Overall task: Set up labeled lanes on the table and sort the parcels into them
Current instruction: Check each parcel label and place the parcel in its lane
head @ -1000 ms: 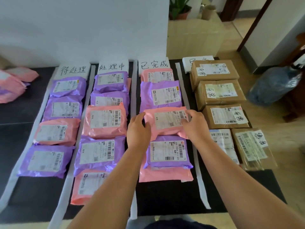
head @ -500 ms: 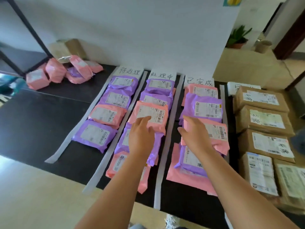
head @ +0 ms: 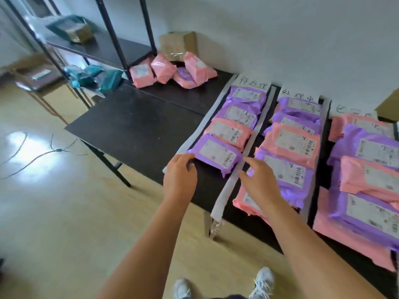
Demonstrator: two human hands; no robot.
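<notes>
Two hands (head: pixel 180 178) (head: pixel 259 183) shifted left (four parcels (head: pixel 228 131)).

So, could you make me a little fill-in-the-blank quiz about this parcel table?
1. The left lane holds ___ parcels.
2. Its nearest parcel is ___.
3. Its third parcel from the wall is ___.
4. The loose pile by the wall is mostly ___.
Missing: four, purple, pink, pink.
</notes>
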